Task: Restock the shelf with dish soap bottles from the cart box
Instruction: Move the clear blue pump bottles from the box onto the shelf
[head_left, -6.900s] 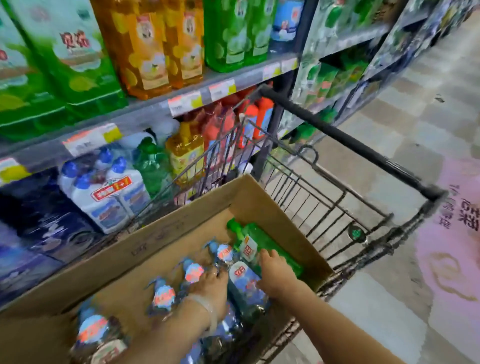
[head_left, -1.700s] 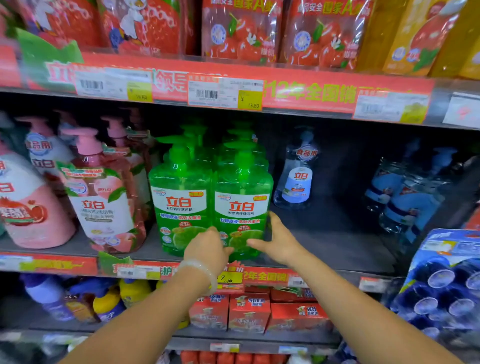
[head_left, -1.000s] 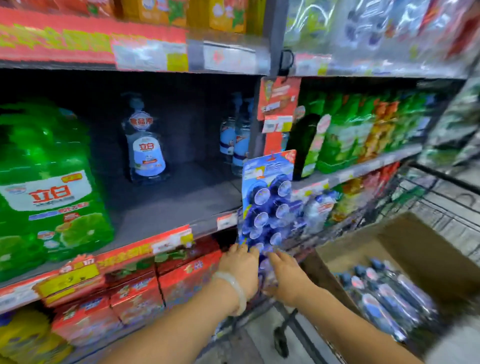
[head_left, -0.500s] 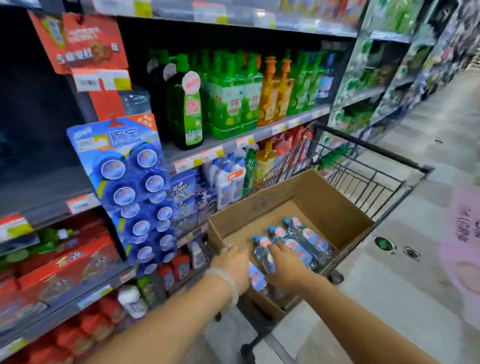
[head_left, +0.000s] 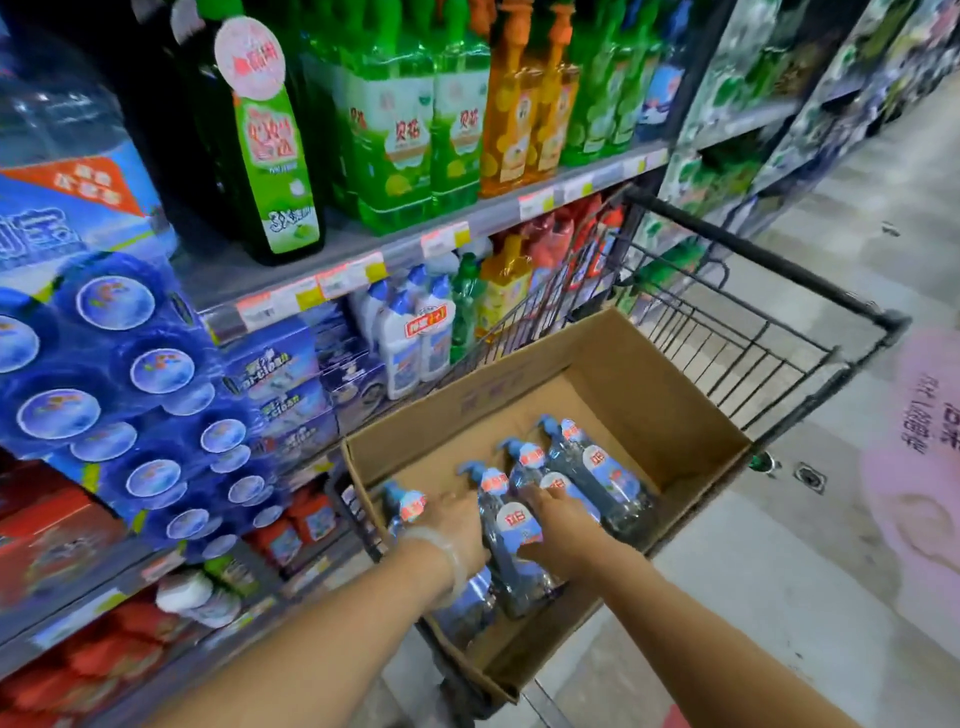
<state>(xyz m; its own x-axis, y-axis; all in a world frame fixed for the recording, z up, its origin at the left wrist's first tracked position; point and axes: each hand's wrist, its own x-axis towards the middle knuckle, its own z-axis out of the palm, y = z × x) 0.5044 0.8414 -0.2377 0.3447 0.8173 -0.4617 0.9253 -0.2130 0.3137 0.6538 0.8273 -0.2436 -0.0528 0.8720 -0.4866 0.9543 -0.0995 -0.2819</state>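
Several clear dish soap bottles with blue pumps lie in the cardboard box (head_left: 649, 395) inside the black wire cart (head_left: 769, 332). Both my hands are down in the box. My left hand (head_left: 457, 525) reaches between the leftmost bottle (head_left: 408, 506) and the middle dish soap bottle (head_left: 511, 525), its fingertips hidden. My right hand (head_left: 563, 525) lies over the middle bottle's right side, fingers curled onto it. Two more bottles (head_left: 597, 467) lie further right. A further bottle (head_left: 467, 608) lies under my left wrist.
Shelves on the left carry green and orange soap bottles (head_left: 415, 130), a dark green bottle (head_left: 275, 171) and white cleaner bottles (head_left: 415, 332). A hanging strip of blue toilet-block packs (head_left: 119, 395) juts out beside the box. The tiled aisle floor (head_left: 779, 571) lies to the right.
I turned from the shelf with the green bottles to the cart. Both hands dropped into the box and now rest on the clear bottles.
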